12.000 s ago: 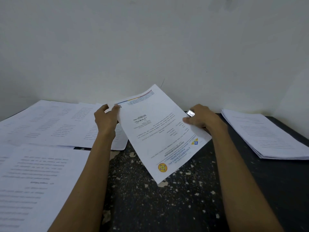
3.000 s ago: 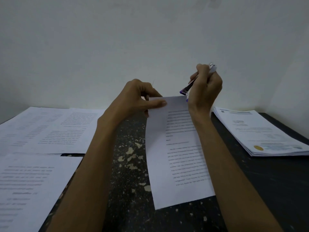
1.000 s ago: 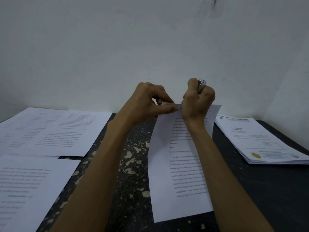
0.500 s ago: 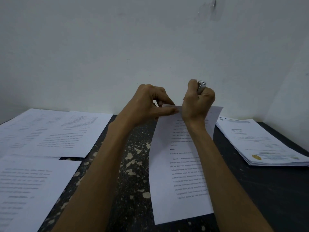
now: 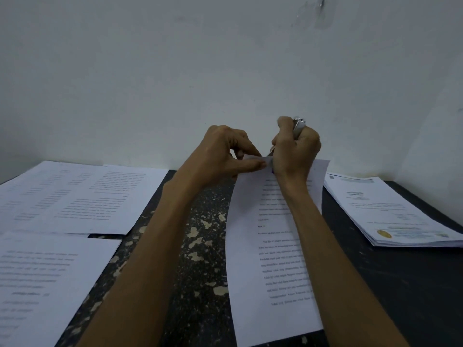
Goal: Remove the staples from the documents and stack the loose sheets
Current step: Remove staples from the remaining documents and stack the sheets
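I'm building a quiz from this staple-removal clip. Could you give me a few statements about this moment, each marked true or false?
1. The left hand pinches the top corner of the document. True.
2. The right hand holds nothing. False: it grips a silver tool at the document's top edge.
3. A stack of sheets lies on the table, to the right of the document. True.
4. The top sheet of that stack is blank. False: it bears print and a yellow emblem.
5. More printed sheets lie spread on the left of the table. True.
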